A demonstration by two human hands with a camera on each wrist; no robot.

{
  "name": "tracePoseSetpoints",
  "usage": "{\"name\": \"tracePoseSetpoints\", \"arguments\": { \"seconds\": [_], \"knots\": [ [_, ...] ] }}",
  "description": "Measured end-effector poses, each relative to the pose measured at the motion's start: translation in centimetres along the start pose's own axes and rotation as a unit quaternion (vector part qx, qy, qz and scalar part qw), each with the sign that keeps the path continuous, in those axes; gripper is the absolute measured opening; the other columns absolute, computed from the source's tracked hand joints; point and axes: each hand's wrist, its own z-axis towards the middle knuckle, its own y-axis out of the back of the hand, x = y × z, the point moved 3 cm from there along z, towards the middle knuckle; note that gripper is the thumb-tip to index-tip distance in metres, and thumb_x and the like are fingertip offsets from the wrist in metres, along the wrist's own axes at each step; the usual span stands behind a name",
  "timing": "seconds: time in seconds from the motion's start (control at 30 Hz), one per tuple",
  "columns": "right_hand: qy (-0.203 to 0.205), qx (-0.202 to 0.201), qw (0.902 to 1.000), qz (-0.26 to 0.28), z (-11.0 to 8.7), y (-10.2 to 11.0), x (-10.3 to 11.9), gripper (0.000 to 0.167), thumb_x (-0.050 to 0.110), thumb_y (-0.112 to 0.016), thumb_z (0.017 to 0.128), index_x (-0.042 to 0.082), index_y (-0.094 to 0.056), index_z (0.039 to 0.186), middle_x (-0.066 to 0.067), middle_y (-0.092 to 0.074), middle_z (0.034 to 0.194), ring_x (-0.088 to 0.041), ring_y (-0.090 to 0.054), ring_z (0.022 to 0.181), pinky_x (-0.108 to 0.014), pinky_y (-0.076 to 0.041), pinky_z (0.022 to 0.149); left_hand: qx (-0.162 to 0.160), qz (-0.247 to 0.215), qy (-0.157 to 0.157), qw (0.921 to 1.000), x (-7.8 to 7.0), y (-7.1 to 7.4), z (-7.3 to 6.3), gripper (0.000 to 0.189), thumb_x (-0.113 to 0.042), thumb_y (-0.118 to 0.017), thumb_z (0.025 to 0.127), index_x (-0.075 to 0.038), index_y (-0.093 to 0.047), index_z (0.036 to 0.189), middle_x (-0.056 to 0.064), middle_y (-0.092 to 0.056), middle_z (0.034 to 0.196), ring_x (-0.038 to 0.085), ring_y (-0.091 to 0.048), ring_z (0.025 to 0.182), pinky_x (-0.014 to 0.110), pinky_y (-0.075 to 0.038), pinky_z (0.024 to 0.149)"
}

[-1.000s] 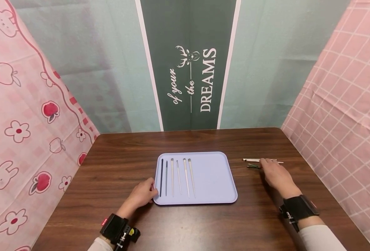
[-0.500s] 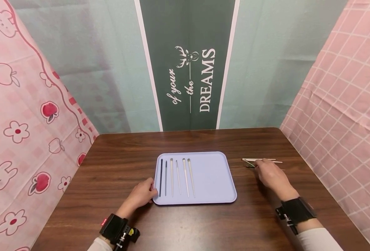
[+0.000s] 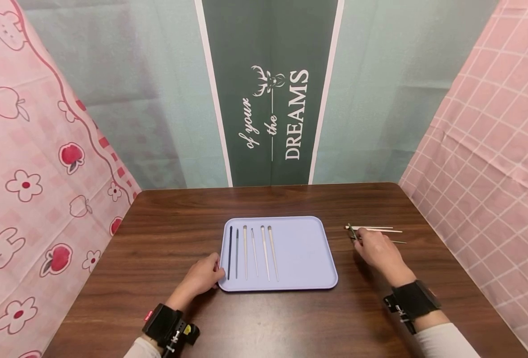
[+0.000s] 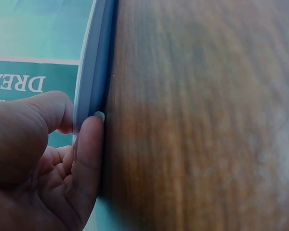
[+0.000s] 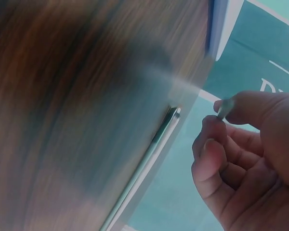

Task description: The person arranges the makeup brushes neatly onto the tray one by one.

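Note:
A lavender tray lies on the table, with several slim brushes lined up lengthwise on its left half. My left hand grips the tray's near left corner; in the left wrist view the thumb and a finger pinch the rim. Right of the tray, my right hand pinches a thin green brush between thumb and index finger, its upper end tilted away from me. Pale brushes lie just beyond that hand, and another green brush lies partly hidden under it.
The brown wooden table ends at a green curtain behind. Pink patterned cloths hang at the left and right. Each wrist wears a black strap with a camera, the left strap near the front edge.
My right hand has picked up the green brush, swung its end upright and shifted left toward the tray. One green brush stays on the table. The left hand has stayed at the tray corner.

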Motion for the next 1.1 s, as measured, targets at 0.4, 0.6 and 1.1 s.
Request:
{"name": "tracePoseSetpoints", "arguments": {
  "seconds": [0.4,0.6,1.1],
  "knots": [
    [-0.037,0.002,0.9991,0.021,0.5,-0.4,2.0,0.01,0.01,-0.062,0.087,0.002,-0.059,0.084,-0.013,-0.061,0.071,-0.031,-0.059,0.061,-0.047,-0.047,0.051,0.0,0.001,0.001,1.0,0.0,0.1,0.0,0.015,-0.011,-0.063,0.085,-0.012,-0.048,0.081,-0.001,-0.055,0.064,0.008,-0.061,0.052,0.028,-0.046,0.054],
    [-0.057,0.023,0.998,0.019,0.9,-0.7,3.2,0.011,0.011,-0.062,0.089,0.0,-0.061,0.089,-0.013,-0.062,0.073,-0.027,-0.057,0.062,-0.042,-0.046,0.051,0.001,-0.003,0.003,1.0,0.0,0.0,-0.1,0.015,-0.011,-0.063,0.085,-0.012,-0.048,0.082,0.0,-0.054,0.065,0.009,-0.062,0.052,0.028,-0.047,0.054],
    [-0.058,0.033,0.9973,0.03,1.6,-1.6,5.7,0.018,0.014,-0.064,0.093,-0.003,-0.066,0.097,-0.018,-0.068,0.082,-0.032,-0.065,0.07,-0.044,-0.049,0.055,0.004,-0.002,0.007,1.0,-0.3,0.1,-0.2,0.015,-0.011,-0.063,0.085,-0.012,-0.049,0.082,0.0,-0.054,0.066,0.009,-0.062,0.053,0.029,-0.047,0.055]
  ]
}}
